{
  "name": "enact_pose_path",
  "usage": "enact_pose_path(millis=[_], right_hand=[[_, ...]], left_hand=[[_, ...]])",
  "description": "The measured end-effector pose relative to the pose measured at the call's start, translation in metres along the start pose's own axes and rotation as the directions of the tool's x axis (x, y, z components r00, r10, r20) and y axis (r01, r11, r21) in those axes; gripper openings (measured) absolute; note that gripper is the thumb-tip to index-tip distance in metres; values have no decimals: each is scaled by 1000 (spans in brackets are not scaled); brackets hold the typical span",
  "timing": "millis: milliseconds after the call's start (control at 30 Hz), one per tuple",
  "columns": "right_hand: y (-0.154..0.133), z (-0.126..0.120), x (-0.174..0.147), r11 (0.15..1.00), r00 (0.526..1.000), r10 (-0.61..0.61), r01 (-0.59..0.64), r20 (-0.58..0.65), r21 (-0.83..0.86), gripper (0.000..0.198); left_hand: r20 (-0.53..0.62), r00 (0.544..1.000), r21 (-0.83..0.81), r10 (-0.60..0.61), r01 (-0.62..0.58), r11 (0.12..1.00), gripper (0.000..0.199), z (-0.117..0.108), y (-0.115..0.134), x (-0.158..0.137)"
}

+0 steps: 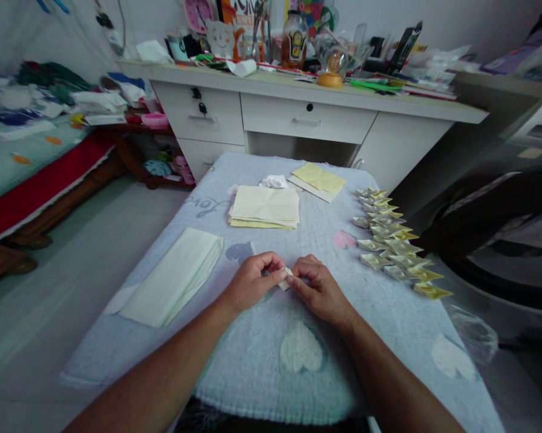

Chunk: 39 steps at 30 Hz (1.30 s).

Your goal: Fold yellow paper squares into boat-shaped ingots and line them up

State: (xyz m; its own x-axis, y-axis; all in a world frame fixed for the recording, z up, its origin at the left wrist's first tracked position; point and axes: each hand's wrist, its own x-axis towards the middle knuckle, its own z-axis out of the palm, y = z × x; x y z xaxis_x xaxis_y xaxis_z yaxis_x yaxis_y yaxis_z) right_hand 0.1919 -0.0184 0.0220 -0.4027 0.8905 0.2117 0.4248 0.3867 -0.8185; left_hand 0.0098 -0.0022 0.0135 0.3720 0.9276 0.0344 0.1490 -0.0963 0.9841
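Between my two hands, over the middle of the cloth-covered table [244, 367], is a small piece of folded paper [285, 284], pale in colour. My left hand [258, 278] pinches it from the left with thumb and forefinger. From the right, my right hand [320, 288] grips its other side, thumb pressed to the paper. The fingers hide much of the fold. Rows of small folded paper boats [390, 240], white and yellow, stand along the table's right side. A stack of cream paper sheets [265, 205] lies beyond my hands.
Left of my hands lies a long folded white sheet [174, 276]. Yellow paper [319, 176] and a crumpled white tissue [273, 181] are near the far edge. Behind stands a white desk [208, 114] crowded with jars and stationery. A bed [32, 156] is at the left.
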Motion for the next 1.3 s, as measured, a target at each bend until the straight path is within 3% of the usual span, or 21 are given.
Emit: enact_pose_path(millis=[133, 233, 500, 733, 1000, 1167, 1300], right_hand=[[0, -1, 0, 1000, 1000, -4, 3, 23, 20, 25], [-1, -1, 0, 999, 1000, 8, -8, 21, 31, 29], [-1, 0, 1, 999, 1000, -17, 17, -2, 39, 43], [-2, -1, 0, 999, 1000, -28, 28, -9, 31, 47], [-1, 4, 1, 1000, 999, 16, -15, -39, 27, 38], [-2, 4, 2, 999, 999, -2, 4, -42, 37, 40], [-2, 2, 2, 999, 1000, -18, 19, -22, 40, 41]], left_hand=[[-26, 999, -160, -46, 42, 986, 21, -2, -3, 2], [-35, 997, -221, -64, 55, 974, 21, -2, -4, 2], [-9, 998, -172, -57, 54, 984, 22, -1, -6, 2], [84, 993, -171, -78, 92, 981, 26, -6, -9, 1], [50, 996, -197, -78, 86, 977, 23, -1, -7, 1], [75, 989, -201, -125, 138, 970, 27, 1, -4, 1], [59, 993, -188, -99, 108, 976, 27, 0, -3, 2]])
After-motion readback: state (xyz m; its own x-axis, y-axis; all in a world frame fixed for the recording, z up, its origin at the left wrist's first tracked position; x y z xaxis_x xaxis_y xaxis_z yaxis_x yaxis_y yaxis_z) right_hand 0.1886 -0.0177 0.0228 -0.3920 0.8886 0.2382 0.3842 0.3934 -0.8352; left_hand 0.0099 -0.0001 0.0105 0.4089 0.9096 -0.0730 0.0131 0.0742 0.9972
